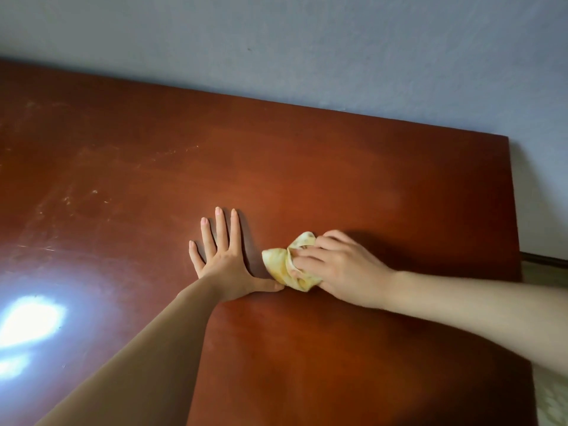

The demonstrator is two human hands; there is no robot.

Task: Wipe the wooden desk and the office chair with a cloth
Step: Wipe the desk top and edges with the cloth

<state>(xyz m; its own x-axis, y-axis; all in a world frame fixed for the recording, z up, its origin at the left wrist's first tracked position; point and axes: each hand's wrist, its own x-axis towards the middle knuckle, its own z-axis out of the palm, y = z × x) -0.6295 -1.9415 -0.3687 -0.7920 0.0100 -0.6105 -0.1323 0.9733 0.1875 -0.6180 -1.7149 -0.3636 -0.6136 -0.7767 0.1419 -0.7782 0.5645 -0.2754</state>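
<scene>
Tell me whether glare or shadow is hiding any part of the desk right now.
Head view: a white glare patch blows out the lower-left of the wooden desk; head view: a soft shadow lies just right of the right hand gripping the yellow cloth; head view: the left hand lies flat, evenly lit; the picture is slightly soft throughout.

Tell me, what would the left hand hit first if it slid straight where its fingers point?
The left hand lies flat on the wooden desk, fingers aimed at its far edge. Only bare desk shows ahead, so it would probably reach the wall first, though any gap there is unclear.
</scene>
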